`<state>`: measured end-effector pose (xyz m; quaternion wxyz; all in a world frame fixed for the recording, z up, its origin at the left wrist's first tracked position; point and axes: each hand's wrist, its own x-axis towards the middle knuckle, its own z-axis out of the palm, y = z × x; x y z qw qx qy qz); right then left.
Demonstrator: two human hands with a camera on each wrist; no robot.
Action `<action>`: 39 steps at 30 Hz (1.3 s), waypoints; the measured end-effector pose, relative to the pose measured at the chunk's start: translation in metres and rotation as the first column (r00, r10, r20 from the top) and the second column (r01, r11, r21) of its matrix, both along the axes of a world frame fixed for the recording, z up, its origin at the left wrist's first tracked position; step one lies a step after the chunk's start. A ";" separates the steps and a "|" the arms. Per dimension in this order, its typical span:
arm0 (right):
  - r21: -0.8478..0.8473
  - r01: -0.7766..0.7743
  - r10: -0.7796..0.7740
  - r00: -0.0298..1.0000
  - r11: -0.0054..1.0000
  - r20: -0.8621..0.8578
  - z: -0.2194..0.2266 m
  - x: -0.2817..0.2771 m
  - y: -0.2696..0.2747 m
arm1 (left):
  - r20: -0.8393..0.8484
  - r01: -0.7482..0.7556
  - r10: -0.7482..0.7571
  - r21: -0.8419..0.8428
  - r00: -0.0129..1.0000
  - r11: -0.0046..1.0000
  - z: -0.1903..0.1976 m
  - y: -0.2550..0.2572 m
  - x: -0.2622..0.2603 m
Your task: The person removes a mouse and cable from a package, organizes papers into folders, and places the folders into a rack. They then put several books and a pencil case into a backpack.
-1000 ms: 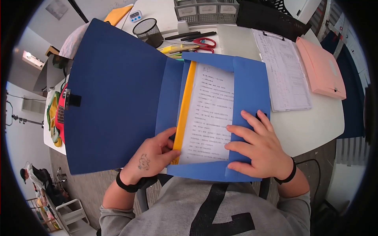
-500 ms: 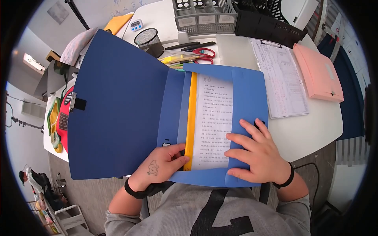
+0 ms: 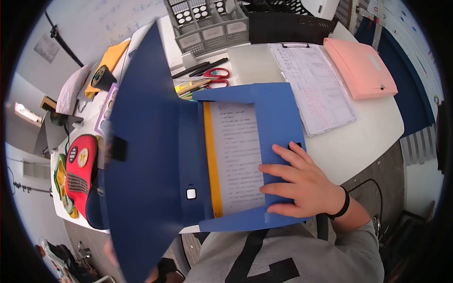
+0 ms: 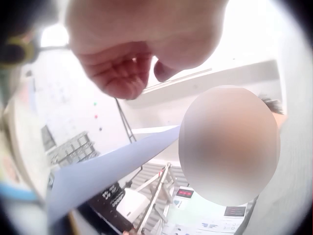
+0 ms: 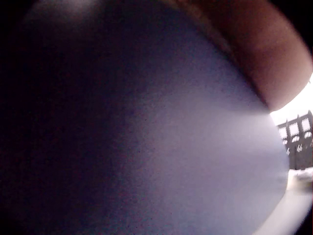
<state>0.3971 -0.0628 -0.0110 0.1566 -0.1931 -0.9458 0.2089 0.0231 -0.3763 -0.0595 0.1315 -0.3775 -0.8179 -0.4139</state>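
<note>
A blue document box (image 3: 278, 118) lies in front of me with its dark blue lid (image 3: 151, 155) raised steeply on the left. Inside it is a sheaf of printed pages (image 3: 238, 160) with a yellow spine bar (image 3: 211, 160), partly covered by the box's side flaps. My right hand (image 3: 304, 181), fingers spread, rests on the box's right flap. My left hand (image 3: 111, 252) is at the lid's outer side, mostly hidden by the lid in the head view. In the left wrist view, this hand (image 4: 146, 44) has loosely bent fingers, with nothing seen between them.
Beyond the box lie red-handled scissors (image 3: 217, 75), black pens (image 3: 207, 66) and a grey basket (image 3: 207, 28). To the right are a clipboard with papers (image 3: 316, 89) and a pink file case (image 3: 361, 68). A red pouch (image 3: 82, 174) and a mesh cup (image 3: 103, 79) are left.
My left hand has let go of the yellow spine bar and moved left behind the lid. The lid has swung up from lying open. My right hand stays on the flap.
</note>
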 end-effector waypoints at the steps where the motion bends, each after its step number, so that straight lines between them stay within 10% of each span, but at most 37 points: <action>1: 0.038 0.043 -0.040 0.997 0.998 -0.073 0.005 0.006 0.000 | 0.167 0.062 -0.075 0.084 0.983 0.995 -0.019 0.017 0.002; 3: 0.078 0.109 -0.096 0.984 0.991 -0.149 0.008 0.020 -0.002 | 0.596 0.352 -0.579 0.463 0.556 0.814 0.001 0.080 0.043; 6: -0.487 0.423 -0.604 0.734 0.764 -0.310 -0.002 0.040 -0.018 | 0.664 0.397 -0.648 0.517 0.372 0.758 -0.010 0.111 0.062; 9: -0.731 0.423 -0.692 0.716 0.535 -0.093 -0.023 0.042 -0.030 | 0.727 0.322 -0.637 0.557 0.256 0.765 -0.006 0.131 0.075; 10: -0.660 0.410 -0.618 0.779 0.629 -0.104 -0.030 0.045 -0.033 | 0.752 0.317 -0.625 0.553 0.208 0.770 -0.007 0.138 0.079; 14: -0.715 0.350 -0.660 0.723 0.605 -0.204 -0.042 0.041 -0.041 | 0.719 0.660 -0.657 0.384 0.226 0.646 0.018 0.159 0.109; 26: -0.614 0.331 -0.585 0.764 0.717 -0.272 -0.046 0.049 -0.029 | 0.541 0.839 -0.710 0.014 0.451 0.543 0.016 0.159 0.109; 32: -0.846 0.326 -0.554 0.831 0.422 0.044 -0.007 0.052 -0.012 | 0.393 0.831 -0.733 -0.300 0.556 0.469 0.035 0.162 0.111; 34: -0.198 0.486 -0.509 0.856 0.851 -0.085 -0.008 0.048 -0.009 | 0.289 0.814 -0.767 -0.318 0.572 0.487 0.047 0.168 0.121; 39: 0.136 0.259 -0.270 0.961 0.956 0.065 0.012 0.022 0.016 | 0.293 0.809 -0.774 -0.390 0.561 0.439 0.044 0.166 0.118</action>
